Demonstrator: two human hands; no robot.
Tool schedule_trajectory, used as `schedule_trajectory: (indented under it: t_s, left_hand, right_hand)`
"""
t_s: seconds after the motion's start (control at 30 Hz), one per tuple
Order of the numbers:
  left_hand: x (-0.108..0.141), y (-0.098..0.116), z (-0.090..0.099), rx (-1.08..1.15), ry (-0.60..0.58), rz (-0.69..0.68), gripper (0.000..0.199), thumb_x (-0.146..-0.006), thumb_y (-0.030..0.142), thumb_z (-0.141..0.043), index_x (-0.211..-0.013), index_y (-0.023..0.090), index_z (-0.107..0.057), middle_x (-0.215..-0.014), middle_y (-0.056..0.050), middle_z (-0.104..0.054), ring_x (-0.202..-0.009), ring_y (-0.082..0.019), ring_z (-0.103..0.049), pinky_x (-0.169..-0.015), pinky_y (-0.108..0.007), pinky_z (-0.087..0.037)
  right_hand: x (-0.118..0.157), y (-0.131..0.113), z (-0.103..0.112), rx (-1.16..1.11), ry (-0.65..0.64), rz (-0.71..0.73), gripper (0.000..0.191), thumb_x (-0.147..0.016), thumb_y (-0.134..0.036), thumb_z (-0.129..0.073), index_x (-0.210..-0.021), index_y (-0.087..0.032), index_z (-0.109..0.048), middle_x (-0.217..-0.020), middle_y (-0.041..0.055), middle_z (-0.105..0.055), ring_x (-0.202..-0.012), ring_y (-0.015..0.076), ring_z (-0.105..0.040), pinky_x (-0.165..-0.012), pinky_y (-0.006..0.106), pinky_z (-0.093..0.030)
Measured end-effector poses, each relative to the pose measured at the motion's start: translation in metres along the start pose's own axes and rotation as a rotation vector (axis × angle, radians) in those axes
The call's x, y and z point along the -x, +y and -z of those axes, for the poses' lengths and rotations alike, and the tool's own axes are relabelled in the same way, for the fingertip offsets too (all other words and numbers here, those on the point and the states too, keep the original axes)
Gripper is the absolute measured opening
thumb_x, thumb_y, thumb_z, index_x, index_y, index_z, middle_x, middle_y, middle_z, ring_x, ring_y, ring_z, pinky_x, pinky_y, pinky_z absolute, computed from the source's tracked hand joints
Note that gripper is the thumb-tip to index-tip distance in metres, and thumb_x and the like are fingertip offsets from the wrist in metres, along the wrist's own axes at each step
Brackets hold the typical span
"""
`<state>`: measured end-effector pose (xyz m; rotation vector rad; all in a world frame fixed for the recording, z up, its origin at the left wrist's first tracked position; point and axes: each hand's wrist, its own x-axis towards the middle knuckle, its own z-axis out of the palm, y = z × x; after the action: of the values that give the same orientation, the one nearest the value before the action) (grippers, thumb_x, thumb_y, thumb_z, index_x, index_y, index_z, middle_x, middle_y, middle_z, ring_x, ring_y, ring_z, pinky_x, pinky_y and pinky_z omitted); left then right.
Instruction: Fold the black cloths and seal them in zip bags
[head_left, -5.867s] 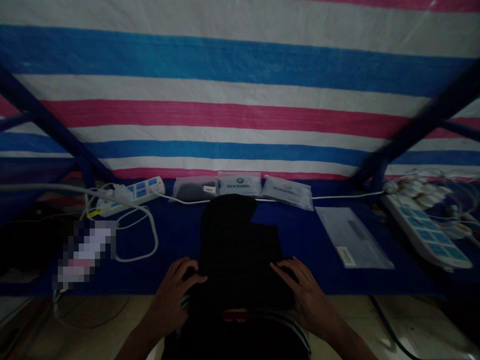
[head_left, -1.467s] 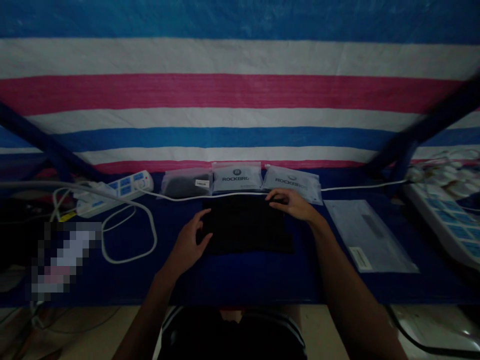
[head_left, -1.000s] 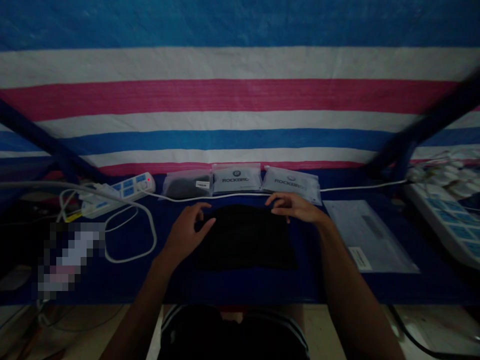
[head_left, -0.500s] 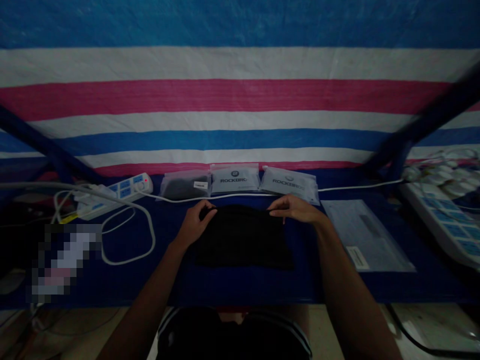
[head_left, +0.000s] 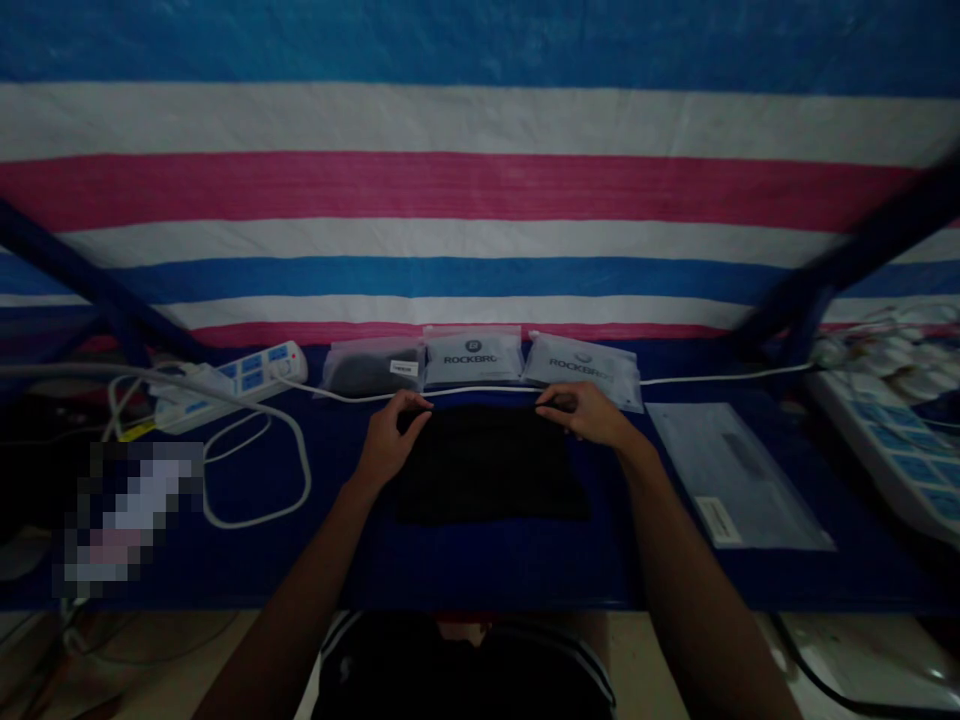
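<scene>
A piece of black fabric [head_left: 491, 465] lies spread on the dark blue table in front of me; its exact kind is too dark to make out. My left hand [head_left: 395, 432] pinches its far left corner between thumb and fingers. At the far right corner, my right hand [head_left: 583, 412] is closed on the same edge. Just beyond the fabric lie three frosted zip bags, one with a dark item and a barcode label [head_left: 375, 368], and two printed ROCKBROS [head_left: 472, 358], [head_left: 581, 368].
To the right lies a flat frosted bag [head_left: 739, 475] with a white label. Power strips [head_left: 251, 375] stand at the left and right [head_left: 900, 440] with tangled cables. A white cord [head_left: 450, 392] crosses behind the fabric. Slanted blue frame bars rise at both sides before a striped sheet [head_left: 480, 190].
The fabric's near edge has shifted slightly away from me and its far edge looks straighter. Both hands keep their pinch, the right a little further left.
</scene>
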<state>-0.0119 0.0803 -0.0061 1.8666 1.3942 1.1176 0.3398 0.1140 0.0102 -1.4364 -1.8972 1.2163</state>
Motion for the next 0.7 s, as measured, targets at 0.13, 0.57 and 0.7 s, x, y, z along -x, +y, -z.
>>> schedule_trajectory:
  t_s: [0.13,0.57,0.7]
  left_hand:
    - [0.001,0.004,0.007,-0.088,0.105,-0.097,0.014,-0.098,0.026,-0.056,-0.104,0.020,-0.068,-0.106,-0.007,-0.074,-0.104,-0.024,-0.069,-0.097,-0.041,-0.052]
    - [0.072,0.080,-0.047,-0.590,-0.276,-0.196,0.050,-0.103,0.032,-0.056,-0.152,0.026,-0.051,-0.165,-0.011,-0.042,-0.157,-0.034,-0.031,-0.126,-0.059,-0.032]
    - [0.078,0.069,-0.051,-0.695,-0.271,-0.176,0.059,-0.102,0.036,-0.056,-0.160,0.030,-0.041,-0.172,-0.010,-0.029,-0.160,-0.035,-0.024,-0.128,-0.062,-0.025]
  right_hand:
    - [-0.005,0.002,-0.005,0.062,0.090,0.088,0.027,-0.085,-0.045,-0.070,-0.090,-0.018,-0.072,-0.058,-0.0033,-0.055,-0.051,0.0114,-0.049,-0.048,0.025,-0.034]
    - [-0.009,-0.003,-0.010,0.235,0.280,0.177,0.019,-0.087,-0.038,-0.068,-0.089,-0.019,-0.074,-0.069,0.0006,-0.067,-0.062,0.0165,-0.059,-0.061,0.028,-0.043]
    - [-0.007,-0.004,-0.010,0.398,0.367,0.105,0.015,-0.088,-0.034,-0.069,-0.092,-0.021,-0.075,-0.072,0.0018,-0.072,-0.064,0.0185,-0.064,-0.065,0.030,-0.048]
